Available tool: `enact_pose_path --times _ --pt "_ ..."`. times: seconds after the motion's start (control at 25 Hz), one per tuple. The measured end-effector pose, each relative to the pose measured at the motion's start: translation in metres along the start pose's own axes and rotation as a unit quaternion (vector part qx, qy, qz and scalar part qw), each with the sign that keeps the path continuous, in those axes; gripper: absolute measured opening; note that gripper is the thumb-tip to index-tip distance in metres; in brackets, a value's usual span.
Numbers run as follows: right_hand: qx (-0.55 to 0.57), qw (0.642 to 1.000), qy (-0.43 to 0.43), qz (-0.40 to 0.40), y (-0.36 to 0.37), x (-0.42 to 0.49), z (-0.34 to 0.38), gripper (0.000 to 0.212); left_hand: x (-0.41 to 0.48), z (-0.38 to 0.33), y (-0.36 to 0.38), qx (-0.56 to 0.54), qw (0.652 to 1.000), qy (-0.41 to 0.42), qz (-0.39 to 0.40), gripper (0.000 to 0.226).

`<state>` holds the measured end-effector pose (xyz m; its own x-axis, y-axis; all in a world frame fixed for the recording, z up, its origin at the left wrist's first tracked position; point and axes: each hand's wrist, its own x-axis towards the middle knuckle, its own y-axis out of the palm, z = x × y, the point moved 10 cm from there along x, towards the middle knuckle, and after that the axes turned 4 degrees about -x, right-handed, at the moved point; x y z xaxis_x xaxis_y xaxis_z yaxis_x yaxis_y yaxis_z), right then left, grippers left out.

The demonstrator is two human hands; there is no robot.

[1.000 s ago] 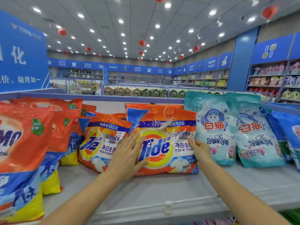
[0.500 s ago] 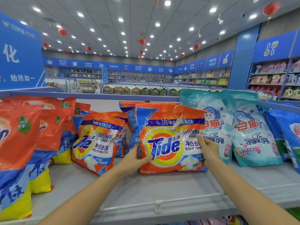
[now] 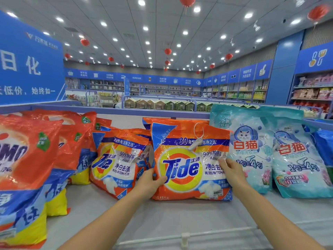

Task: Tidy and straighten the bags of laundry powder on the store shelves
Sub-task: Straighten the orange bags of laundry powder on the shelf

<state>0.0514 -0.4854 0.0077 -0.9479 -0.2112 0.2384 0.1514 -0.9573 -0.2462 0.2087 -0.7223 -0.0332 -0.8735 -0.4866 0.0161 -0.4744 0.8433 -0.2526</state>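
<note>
An orange Tide laundry powder bag [image 3: 187,159] stands upright in the middle of the white shelf [image 3: 162,219], a white tag looped at its top. My left hand [image 3: 149,183] grips its lower left edge, thumb on the front. My right hand [image 3: 232,170] holds its right edge with fingers curled on the front. A smaller Tide bag [image 3: 117,159] leans just to the left. Two teal cat-brand bags [image 3: 248,147] [image 3: 299,159] stand to the right, the nearer one touching the held bag.
Large red and orange OMO bags [image 3: 25,168] crowd the shelf's left end. A dark blue bag [image 3: 324,145] sits at the far right. A rail with a clip [image 3: 185,237] runs along the shelf's front edge. More Tide bags stand behind the front ones.
The Tide bag has gone from leaning back to standing upright, shifted right against the cat-brand bag. My left hand went from flat on its front to gripping its left edge.
</note>
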Motion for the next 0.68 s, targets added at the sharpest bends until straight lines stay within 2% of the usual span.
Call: enact_pose_path --times 0.08,0.16,0.24,0.28,0.32,0.36,0.48,0.6,0.68 --pt "0.025 1.0 0.006 0.008 -0.001 -0.003 0.003 0.018 -0.004 -0.001 0.001 0.008 1.0 -0.018 0.01 0.043" --pt "0.045 0.997 -0.011 -0.061 -0.023 -0.006 0.014 0.029 -0.014 -0.008 0.001 0.013 1.0 -0.015 0.014 0.045" --pt "0.064 0.978 -0.086 -0.177 -0.051 -0.023 0.046 0.028 -0.036 -0.027 -0.001 0.036 0.997 0.056 0.034 0.042" --pt "0.072 0.967 -0.125 -0.208 -0.056 -0.036 0.066 0.02 -0.052 -0.038 -0.006 0.076 0.992 0.097 0.039 0.041" --pt "0.079 0.965 -0.153 -0.197 -0.048 -0.047 0.083 0.012 -0.067 -0.045 -0.017 0.113 0.984 0.132 0.029 0.041" --pt "0.077 0.97 -0.173 -0.151 -0.029 -0.057 0.101 0.006 -0.081 -0.054 -0.032 0.144 0.975 0.169 0.006 0.039" --pt "0.027 0.977 -0.204 0.054 0.069 -0.095 0.131 0.013 -0.097 -0.065 -0.097 0.138 0.958 0.225 -0.113 0.017" --pt "-0.037 0.967 -0.155 0.197 0.163 -0.125 0.123 0.007 -0.086 -0.052 -0.156 0.103 0.943 0.209 -0.236 0.017" --pt "-0.038 0.965 -0.101 0.24 0.209 -0.128 0.105 0.039 -0.068 -0.034 -0.173 0.072 0.948 0.164 -0.263 0.029"
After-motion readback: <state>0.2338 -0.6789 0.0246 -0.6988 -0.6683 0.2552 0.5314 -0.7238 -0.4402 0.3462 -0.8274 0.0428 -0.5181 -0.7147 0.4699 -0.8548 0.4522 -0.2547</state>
